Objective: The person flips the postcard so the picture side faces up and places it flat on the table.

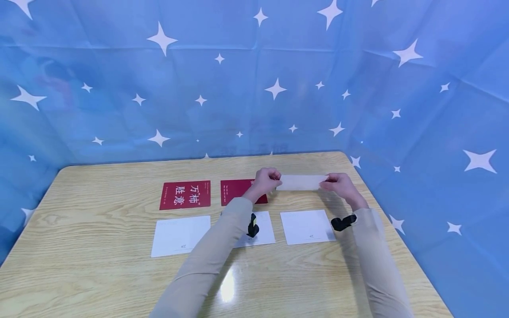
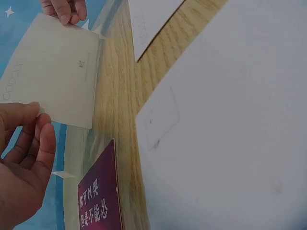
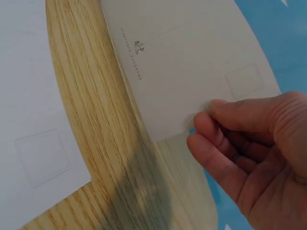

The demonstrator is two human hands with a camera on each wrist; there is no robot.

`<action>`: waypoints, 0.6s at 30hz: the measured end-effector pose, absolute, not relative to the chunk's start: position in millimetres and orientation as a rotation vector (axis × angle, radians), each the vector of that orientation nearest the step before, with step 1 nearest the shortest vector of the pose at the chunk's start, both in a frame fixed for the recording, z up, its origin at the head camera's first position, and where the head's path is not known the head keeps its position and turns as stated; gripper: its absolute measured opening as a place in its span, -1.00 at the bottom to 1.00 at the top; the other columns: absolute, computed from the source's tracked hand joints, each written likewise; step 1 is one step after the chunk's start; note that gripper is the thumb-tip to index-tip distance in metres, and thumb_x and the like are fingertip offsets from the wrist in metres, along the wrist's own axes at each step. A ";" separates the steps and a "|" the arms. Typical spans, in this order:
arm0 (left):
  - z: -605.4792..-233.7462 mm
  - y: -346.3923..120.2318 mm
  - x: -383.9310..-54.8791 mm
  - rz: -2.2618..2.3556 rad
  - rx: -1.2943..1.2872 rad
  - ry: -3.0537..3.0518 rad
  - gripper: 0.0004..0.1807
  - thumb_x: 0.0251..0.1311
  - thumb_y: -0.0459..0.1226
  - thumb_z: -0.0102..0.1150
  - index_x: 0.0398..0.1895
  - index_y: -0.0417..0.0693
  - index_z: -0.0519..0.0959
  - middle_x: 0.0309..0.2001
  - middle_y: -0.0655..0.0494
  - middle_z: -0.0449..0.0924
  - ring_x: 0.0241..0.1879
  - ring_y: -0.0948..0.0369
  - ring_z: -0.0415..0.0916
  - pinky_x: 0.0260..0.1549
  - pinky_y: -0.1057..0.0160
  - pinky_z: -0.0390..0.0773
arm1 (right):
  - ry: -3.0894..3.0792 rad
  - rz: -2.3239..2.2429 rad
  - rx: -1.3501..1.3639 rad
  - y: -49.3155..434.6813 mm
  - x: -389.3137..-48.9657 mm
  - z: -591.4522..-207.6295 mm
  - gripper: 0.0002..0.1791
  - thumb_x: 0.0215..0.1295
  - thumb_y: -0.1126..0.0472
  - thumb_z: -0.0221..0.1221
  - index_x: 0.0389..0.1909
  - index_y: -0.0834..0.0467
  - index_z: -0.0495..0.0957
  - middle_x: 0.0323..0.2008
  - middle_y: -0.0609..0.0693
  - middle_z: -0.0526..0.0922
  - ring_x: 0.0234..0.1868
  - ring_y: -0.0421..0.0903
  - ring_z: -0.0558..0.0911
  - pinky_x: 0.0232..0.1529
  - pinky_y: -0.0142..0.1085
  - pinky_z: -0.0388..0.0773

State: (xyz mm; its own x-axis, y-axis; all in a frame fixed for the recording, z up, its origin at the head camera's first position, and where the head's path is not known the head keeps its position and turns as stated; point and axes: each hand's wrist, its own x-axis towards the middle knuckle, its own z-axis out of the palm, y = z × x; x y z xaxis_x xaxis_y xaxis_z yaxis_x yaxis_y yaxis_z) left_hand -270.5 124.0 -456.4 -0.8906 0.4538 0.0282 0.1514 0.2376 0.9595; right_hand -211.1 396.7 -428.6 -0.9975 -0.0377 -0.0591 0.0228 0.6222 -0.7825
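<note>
Both hands hold a white postcard (image 1: 301, 182) by its two short ends, tilted over the far right part of the table. My left hand (image 1: 266, 182) pinches one end between thumb and fingers, and my right hand (image 1: 341, 187) pinches the other. In the left wrist view, the postcard (image 2: 53, 72) turns its printed side to the camera, with a row of small circles and a tiny emblem. A faint stamp square shows on the postcard (image 3: 177, 81) near my right thumb. Below the left forearm, a red card (image 1: 234, 191) is partly covered.
Another red card (image 1: 184, 195) with white characters lies to the left. Along the nearer row lie a white postcard (image 1: 179, 236) at left, a middle one (image 1: 262, 227) partly under the left sleeve, and a right one (image 1: 307, 226). A blue starred cloth (image 1: 238, 88) hangs behind the wooden table (image 1: 99, 265).
</note>
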 end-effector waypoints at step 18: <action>-461.6 118.6 -270.3 1.729 0.422 2.153 -0.78 0.22 -0.31 0.15 -0.12 -0.17 0.67 -0.14 0.07 0.63 -0.17 0.19 0.52 -0.28 0.31 0.54 | 2.425 -1.819 0.072 399.7 -210.8 -439.2 -0.60 0.40 0.35 -0.09 0.04 0.65 0.34 -0.13 0.13 0.63 -0.17 -0.24 0.63 0.13 0.00 0.36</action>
State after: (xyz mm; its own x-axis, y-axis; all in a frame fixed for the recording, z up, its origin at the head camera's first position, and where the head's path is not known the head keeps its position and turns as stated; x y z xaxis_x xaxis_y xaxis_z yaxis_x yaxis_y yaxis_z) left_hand -270.3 118.6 -461.6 -0.8958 0.4369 -0.0816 0.0145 0.2122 0.9771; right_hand -210.8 399.7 -439.2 -0.9929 -0.0276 -0.1154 0.1031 0.2815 -0.9540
